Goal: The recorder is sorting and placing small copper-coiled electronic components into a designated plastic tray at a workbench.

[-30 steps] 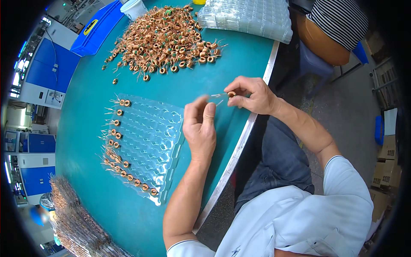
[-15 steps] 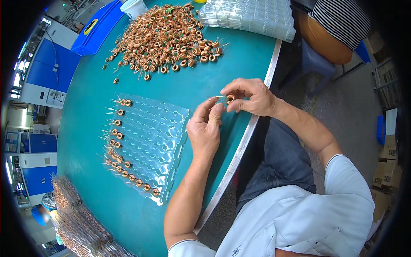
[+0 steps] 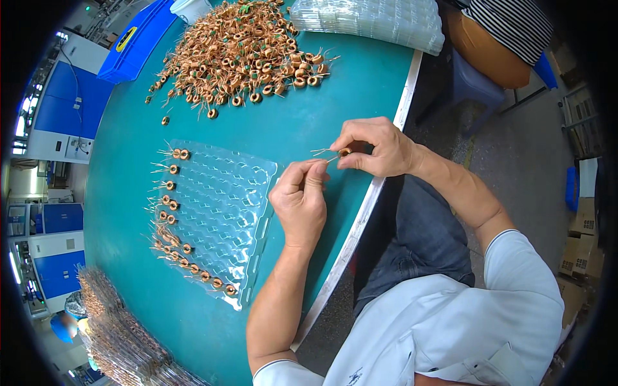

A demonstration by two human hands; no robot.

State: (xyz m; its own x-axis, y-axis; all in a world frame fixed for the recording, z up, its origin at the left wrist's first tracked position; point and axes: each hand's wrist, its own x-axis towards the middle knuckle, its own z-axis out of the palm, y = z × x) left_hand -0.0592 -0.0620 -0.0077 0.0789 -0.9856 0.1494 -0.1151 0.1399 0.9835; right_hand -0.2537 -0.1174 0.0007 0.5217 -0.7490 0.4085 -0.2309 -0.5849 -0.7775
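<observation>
A small copper-wound ring coil (image 3: 345, 152) with long wire leads is pinched between the thumb and fingers of my right hand (image 3: 387, 149). My left hand (image 3: 301, 201), just to its left, is closed on one of that coil's wire leads with thumb and forefinger. Both hands are above the table's near right edge. Left of them lies a clear plastic tray (image 3: 222, 199) with rows of moulded pockets. Similar coils (image 3: 185, 154) sit along its left side and its near edge, most with leads pointing outward to the left.
A large heap of copper coils (image 3: 238, 58) covers the far part of the green table (image 3: 347, 83). Behind it are a blue bin (image 3: 136, 40), a white bucket (image 3: 190, 9) and stacked clear trays (image 3: 370, 24). Filled trays (image 3: 122, 328) are piled at the near left. Another person (image 3: 502, 38) sits at far right.
My left fingers have shifted slightly left and down, and now pinch a lead drawn out from the coil. My right hand keeps the coil. The whole view has shifted a little.
</observation>
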